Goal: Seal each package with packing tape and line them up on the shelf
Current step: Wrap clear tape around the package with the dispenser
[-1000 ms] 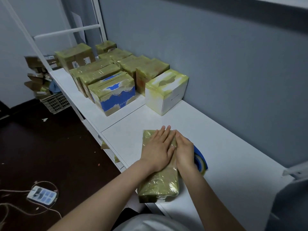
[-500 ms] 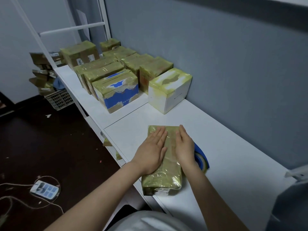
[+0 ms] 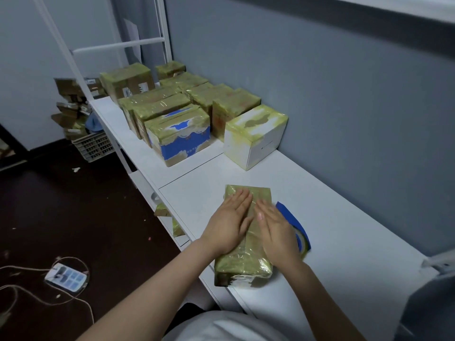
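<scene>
Both grips lie flat, fingers straight and clamped on nothing. The left grip (image 3: 229,225) and the right grip (image 3: 275,232) press side by side on the top face of the package (image 3: 242,269), fingertips pointing away from the person. The package lies flat on the shelf (image 3: 344,242), long axis running away from the person, its near end at the front edge. It is already wrapped in glossy yellowish tape. A tape roll (image 3: 293,220) with a blue rim lies just beside its right side, partly hidden under the right grip.

The step in hand looks like smoothing the tape down, the last part of sealing this package. Further along the shelf, toward its far end and against the back edge, sealed packages stand packed in rows, the nearest being a white box (image 3: 256,136) and a blue box (image 3: 182,141).

The next move probably calls for both grips to close on the package's long sides, lift it and set it beside the white box, in line with the row.
</scene>
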